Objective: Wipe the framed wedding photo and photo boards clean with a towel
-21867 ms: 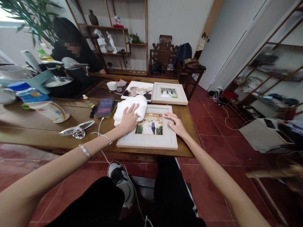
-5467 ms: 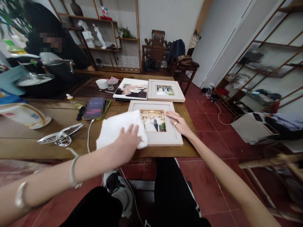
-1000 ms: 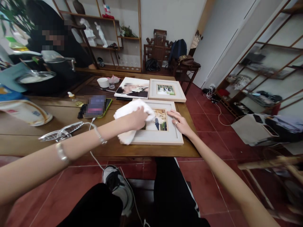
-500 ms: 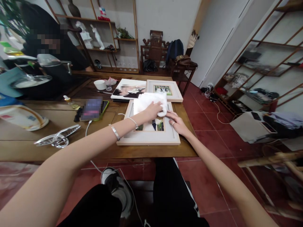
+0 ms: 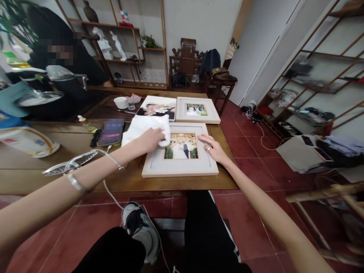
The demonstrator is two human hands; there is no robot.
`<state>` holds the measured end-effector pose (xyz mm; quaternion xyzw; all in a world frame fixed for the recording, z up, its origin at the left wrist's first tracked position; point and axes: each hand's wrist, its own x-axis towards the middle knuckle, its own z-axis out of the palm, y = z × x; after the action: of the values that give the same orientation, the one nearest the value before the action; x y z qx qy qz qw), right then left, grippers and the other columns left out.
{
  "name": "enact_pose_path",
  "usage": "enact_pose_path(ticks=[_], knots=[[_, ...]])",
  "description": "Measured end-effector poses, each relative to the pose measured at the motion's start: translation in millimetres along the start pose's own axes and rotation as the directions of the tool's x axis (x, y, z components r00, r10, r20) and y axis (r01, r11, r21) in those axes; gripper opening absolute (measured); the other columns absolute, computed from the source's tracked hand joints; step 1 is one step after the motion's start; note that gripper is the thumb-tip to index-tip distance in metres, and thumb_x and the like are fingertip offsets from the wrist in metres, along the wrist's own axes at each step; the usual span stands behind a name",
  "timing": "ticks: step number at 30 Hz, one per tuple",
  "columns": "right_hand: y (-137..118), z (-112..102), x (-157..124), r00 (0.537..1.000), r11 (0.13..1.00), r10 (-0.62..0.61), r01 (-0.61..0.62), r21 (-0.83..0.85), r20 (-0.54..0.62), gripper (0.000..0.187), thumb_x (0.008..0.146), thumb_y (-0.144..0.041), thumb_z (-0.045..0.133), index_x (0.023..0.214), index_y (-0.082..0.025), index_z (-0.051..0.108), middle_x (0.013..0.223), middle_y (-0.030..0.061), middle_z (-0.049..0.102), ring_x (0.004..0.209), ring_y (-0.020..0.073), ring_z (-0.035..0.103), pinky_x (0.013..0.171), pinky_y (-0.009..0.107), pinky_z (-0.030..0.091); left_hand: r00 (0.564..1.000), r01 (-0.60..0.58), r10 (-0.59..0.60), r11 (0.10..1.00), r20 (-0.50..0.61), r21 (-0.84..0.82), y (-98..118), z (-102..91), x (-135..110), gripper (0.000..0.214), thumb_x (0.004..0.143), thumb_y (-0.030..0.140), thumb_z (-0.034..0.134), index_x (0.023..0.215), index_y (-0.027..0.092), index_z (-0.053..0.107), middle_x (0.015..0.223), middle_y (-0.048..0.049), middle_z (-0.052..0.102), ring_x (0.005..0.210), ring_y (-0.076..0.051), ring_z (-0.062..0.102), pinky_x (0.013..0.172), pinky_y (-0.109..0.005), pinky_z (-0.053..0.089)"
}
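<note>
A white cloth [image 5: 146, 127] is bunched under my left hand [image 5: 152, 141], whose fingers are closed on it. The cloth covers the upper left corner of a pale picture frame [image 5: 182, 170] lying flat near the table's front edge. Inside the frame a wedding photo [image 5: 182, 147] shows. My right hand [image 5: 214, 148] rests on the frame's right side with its fingers stretched out, holding nothing. Behind lie a second pale frame [image 5: 209, 117] with a photo and a white photo panel [image 5: 146, 101], partly hidden by the cloth.
On the wooden table [image 5: 119, 182] at left are a phone [image 5: 112, 132], a clear hair clip [image 5: 71, 163], a dropper bottle [image 5: 87, 123], a white-and-blue packet [image 5: 28, 140] and a white bowl [image 5: 121, 102]. A person in black [image 5: 64, 41] is at the far left. A white cable [image 5: 109, 193] hangs off the front edge.
My left hand has moved left with the cloth, from the middle of the frame to its left side, uncovering the photo. My right hand has stayed on the frame's right side.
</note>
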<state>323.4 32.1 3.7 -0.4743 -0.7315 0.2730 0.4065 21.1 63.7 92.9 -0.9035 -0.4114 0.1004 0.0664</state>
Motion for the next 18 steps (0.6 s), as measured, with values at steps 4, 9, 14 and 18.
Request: enact_pose_path(ticks=[4, 9, 14, 18], knots=[[0, 1, 0, 1.000, 1.000, 0.000, 0.000, 0.002, -0.014, 0.053, 0.075, -0.008, 0.047, 0.121, -0.026, 0.066, 0.137, 0.0032, 0.058, 0.137, 0.0217, 0.042, 0.119, 0.046, 0.026, 0.986, -0.046, 0.061, 0.994, 0.158, -0.097, 44, -19.0, -52, 0.035, 0.073, -0.006, 0.043, 0.089, 0.013, 0.069, 0.107, -0.0145, 0.068, 0.093, -0.024, 0.066, 0.083, -0.033, 0.048], [0, 2, 1, 1.000, 1.000, 0.003, -0.003, 0.001, -0.011, 0.053, 0.075, -0.008, 0.046, 0.120, -0.026, 0.067, 0.136, 0.0041, 0.059, 0.137, 0.0225, 0.042, 0.119, 0.047, 0.025, 0.967, -0.098, 0.136, 0.979, 0.214, -0.177, 84, -23.8, -97, 0.042, 0.074, -0.003, 0.046, 0.108, 0.012, 0.065, 0.143, -0.0196, 0.048, 0.121, -0.028, 0.056, 0.098, -0.038, 0.045], [0, 1, 0, 1.000, 1.000, 0.002, -0.002, -0.003, 0.004, 0.053, 0.075, -0.008, 0.047, 0.121, -0.026, 0.067, 0.137, 0.0036, 0.058, 0.138, 0.0226, 0.041, 0.119, 0.048, 0.024, 0.999, 0.011, -0.008, 0.998, 0.049, -0.068, 63, 4.4, -47, 0.047, 0.074, -0.006, 0.046, 0.115, 0.007, 0.064, 0.150, -0.0242, 0.036, 0.140, -0.036, 0.034, 0.107, -0.050, 0.038], [0, 0, 0, 1.000, 1.000, -0.003, 0.003, -0.004, 0.005, 0.054, 0.074, -0.009, 0.047, 0.121, -0.028, 0.066, 0.137, 0.0030, 0.058, 0.138, 0.0233, 0.040, 0.119, 0.050, 0.024, 0.980, 0.163, -0.157, 0.986, -0.123, 0.037, 23, 14.5, 11, 0.042, 0.082, -0.005, 0.040, 0.114, 0.001, 0.066, 0.149, -0.0300, 0.034, 0.141, -0.039, 0.031, 0.111, -0.051, 0.032]])
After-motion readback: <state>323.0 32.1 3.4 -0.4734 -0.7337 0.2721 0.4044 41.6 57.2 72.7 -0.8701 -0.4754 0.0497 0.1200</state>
